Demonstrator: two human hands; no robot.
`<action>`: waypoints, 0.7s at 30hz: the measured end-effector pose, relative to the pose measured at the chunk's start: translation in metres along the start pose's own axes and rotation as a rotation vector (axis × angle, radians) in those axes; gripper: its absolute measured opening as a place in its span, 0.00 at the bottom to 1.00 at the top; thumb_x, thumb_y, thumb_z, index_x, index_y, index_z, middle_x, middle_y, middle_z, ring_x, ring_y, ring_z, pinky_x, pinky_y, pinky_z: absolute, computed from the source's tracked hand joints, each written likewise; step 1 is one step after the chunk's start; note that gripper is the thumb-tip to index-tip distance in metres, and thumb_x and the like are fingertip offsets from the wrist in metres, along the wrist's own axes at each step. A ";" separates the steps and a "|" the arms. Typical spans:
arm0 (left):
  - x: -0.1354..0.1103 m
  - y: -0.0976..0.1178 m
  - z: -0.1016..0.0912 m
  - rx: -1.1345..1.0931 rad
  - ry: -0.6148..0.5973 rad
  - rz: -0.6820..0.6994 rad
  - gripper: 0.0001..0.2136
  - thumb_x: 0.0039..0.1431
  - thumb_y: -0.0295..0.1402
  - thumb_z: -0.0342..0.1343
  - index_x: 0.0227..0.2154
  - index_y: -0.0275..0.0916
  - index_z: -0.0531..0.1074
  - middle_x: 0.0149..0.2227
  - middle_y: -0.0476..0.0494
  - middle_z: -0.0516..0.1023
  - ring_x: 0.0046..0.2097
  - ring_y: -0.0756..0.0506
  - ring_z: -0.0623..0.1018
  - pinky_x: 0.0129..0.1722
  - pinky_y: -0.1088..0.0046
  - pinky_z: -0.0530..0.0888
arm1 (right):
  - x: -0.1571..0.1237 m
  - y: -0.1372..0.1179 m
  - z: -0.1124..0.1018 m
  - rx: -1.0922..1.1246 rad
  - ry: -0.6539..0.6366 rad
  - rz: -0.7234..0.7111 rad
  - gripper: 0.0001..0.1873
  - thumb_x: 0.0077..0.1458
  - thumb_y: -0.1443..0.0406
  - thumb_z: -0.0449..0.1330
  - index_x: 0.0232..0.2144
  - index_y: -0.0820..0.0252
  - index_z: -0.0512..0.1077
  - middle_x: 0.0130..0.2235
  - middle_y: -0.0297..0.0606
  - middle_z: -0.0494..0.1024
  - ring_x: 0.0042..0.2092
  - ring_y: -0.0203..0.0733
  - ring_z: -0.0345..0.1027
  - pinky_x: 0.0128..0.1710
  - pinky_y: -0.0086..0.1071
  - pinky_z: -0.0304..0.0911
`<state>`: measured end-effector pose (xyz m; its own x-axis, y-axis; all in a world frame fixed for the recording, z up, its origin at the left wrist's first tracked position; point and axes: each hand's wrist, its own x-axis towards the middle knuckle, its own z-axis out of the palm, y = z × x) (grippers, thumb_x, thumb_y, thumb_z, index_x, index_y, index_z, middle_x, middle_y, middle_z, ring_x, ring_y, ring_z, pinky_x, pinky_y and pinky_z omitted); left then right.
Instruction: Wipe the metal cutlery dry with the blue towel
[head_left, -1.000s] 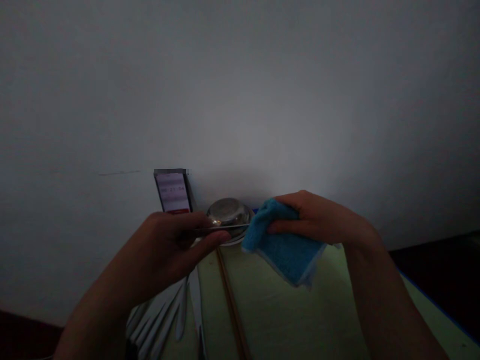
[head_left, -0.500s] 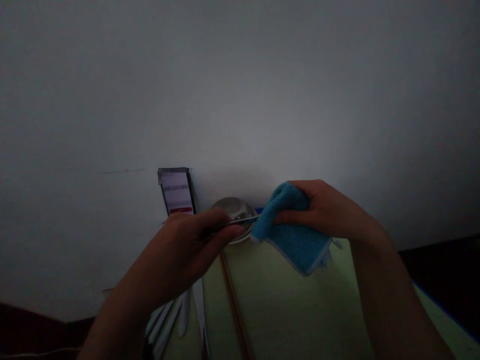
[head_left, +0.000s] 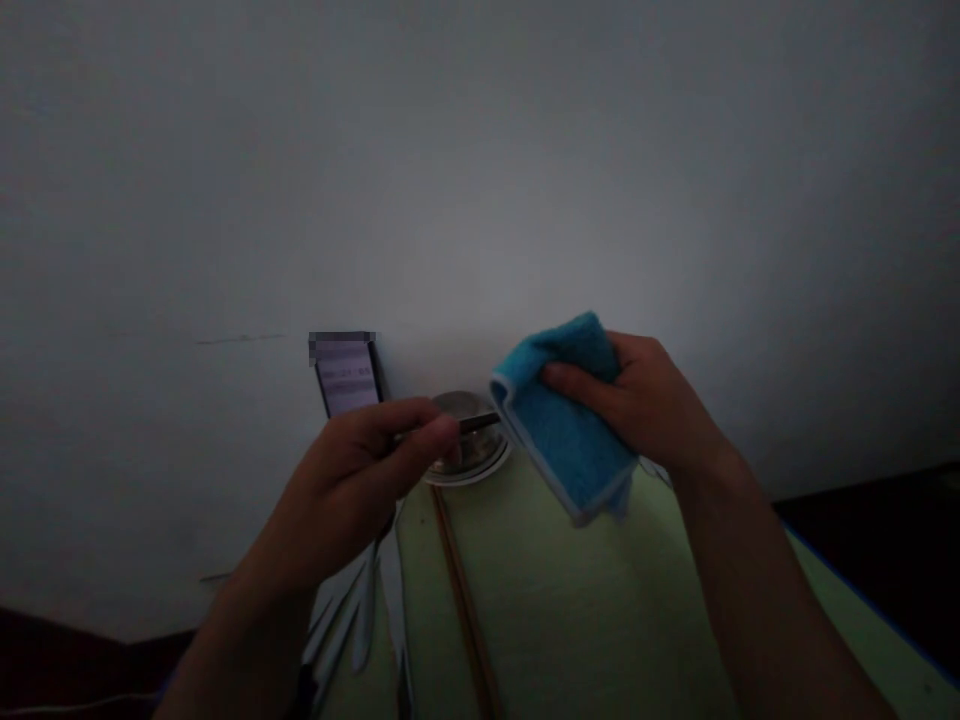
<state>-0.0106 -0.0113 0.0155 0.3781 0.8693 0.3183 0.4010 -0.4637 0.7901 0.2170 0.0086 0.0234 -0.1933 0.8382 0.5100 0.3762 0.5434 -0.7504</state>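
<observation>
My left hand (head_left: 367,465) pinches a thin, dark-looking metal utensil (head_left: 478,422) between thumb and fingers. Its right end runs into a folded blue cloth (head_left: 577,430) with a pale edge, so I cannot make out what kind of utensil it is. The cloth is gripped by my right hand (head_left: 637,395), whose thumb presses on its front. Behind the utensil, a shiny metal bowl (head_left: 469,455) stands near the wall, partly covered by my left fingers. Several pieces of silver cutlery (head_left: 365,620) lie beside my left forearm, partly hidden by it.
A phone (head_left: 346,378) with a lit screen leans against the grey wall (head_left: 480,200). A pair of brown chopsticks (head_left: 465,610) lies lengthwise on the pale green table (head_left: 600,620). The table's blue edge (head_left: 862,600) runs along the right.
My left hand has shifted slightly left. The cloth has risen and spread more open in my right hand, and the utensil between my hands now looks darker.
</observation>
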 end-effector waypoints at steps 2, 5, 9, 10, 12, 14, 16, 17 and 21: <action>0.003 0.001 0.006 -0.138 0.048 -0.049 0.13 0.59 0.39 0.48 0.24 0.38 0.69 0.16 0.57 0.53 0.19 0.54 0.53 0.16 0.81 0.52 | 0.003 0.003 0.007 0.073 0.197 -0.014 0.16 0.48 0.53 0.59 0.27 0.60 0.71 0.24 0.31 0.70 0.26 0.33 0.63 0.23 0.26 0.58; 0.005 0.009 0.018 -0.181 0.080 -0.075 0.13 0.59 0.38 0.49 0.23 0.38 0.69 0.16 0.57 0.56 0.19 0.55 0.54 0.15 0.81 0.53 | 0.006 0.011 0.018 0.248 0.376 0.031 0.18 0.48 0.50 0.58 0.27 0.60 0.69 0.24 0.30 0.69 0.25 0.33 0.62 0.22 0.26 0.58; 0.006 0.022 0.031 -0.045 0.114 -0.047 0.12 0.59 0.36 0.48 0.23 0.38 0.68 0.16 0.56 0.58 0.19 0.54 0.58 0.15 0.82 0.55 | 0.008 0.020 0.026 0.457 0.420 0.070 0.18 0.51 0.50 0.55 0.31 0.59 0.68 0.27 0.32 0.71 0.27 0.34 0.64 0.26 0.28 0.61; 0.005 0.023 0.031 -0.010 0.116 -0.040 0.12 0.60 0.36 0.47 0.23 0.38 0.68 0.16 0.56 0.58 0.19 0.54 0.58 0.15 0.82 0.56 | 0.008 0.021 0.027 0.466 0.412 0.068 0.18 0.51 0.50 0.54 0.32 0.59 0.68 0.28 0.32 0.71 0.28 0.34 0.65 0.28 0.29 0.62; 0.005 0.022 0.027 0.051 0.099 -0.033 0.12 0.60 0.36 0.47 0.23 0.38 0.67 0.16 0.56 0.58 0.18 0.54 0.58 0.14 0.82 0.56 | 0.007 0.020 0.025 0.447 0.355 0.072 0.17 0.52 0.51 0.54 0.33 0.59 0.69 0.29 0.33 0.72 0.30 0.35 0.66 0.31 0.30 0.63; 0.004 0.016 0.017 0.101 0.060 -0.036 0.13 0.60 0.37 0.46 0.23 0.38 0.67 0.16 0.56 0.57 0.18 0.54 0.57 0.14 0.82 0.55 | 0.005 0.018 0.019 0.398 0.223 0.094 0.17 0.52 0.52 0.55 0.34 0.59 0.70 0.30 0.34 0.73 0.31 0.37 0.67 0.31 0.31 0.64; 0.002 0.007 0.006 0.139 -0.008 -0.046 0.13 0.60 0.38 0.46 0.24 0.37 0.68 0.16 0.57 0.57 0.18 0.55 0.57 0.14 0.82 0.54 | 0.001 0.015 0.009 0.322 0.049 0.120 0.15 0.51 0.54 0.57 0.35 0.59 0.70 0.30 0.34 0.74 0.31 0.38 0.68 0.31 0.31 0.64; 0.001 0.003 0.001 0.147 -0.056 -0.039 0.14 0.60 0.38 0.45 0.24 0.37 0.68 0.17 0.57 0.56 0.18 0.55 0.57 0.15 0.82 0.55 | -0.001 0.013 0.004 0.265 -0.046 0.129 0.15 0.50 0.55 0.59 0.35 0.59 0.71 0.32 0.34 0.75 0.32 0.38 0.69 0.31 0.31 0.65; 0.000 -0.010 -0.007 0.205 -0.285 -0.010 0.17 0.61 0.40 0.43 0.23 0.37 0.68 0.19 0.55 0.60 0.21 0.54 0.61 0.19 0.80 0.59 | -0.007 0.008 -0.015 0.028 -0.496 0.160 0.12 0.50 0.58 0.59 0.35 0.58 0.72 0.33 0.33 0.77 0.31 0.37 0.70 0.28 0.28 0.64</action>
<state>-0.0209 -0.0056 0.0109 0.5799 0.8043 0.1293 0.5536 -0.5055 0.6618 0.2353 0.0061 0.0198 -0.5437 0.8287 0.1325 0.4134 0.4019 -0.8171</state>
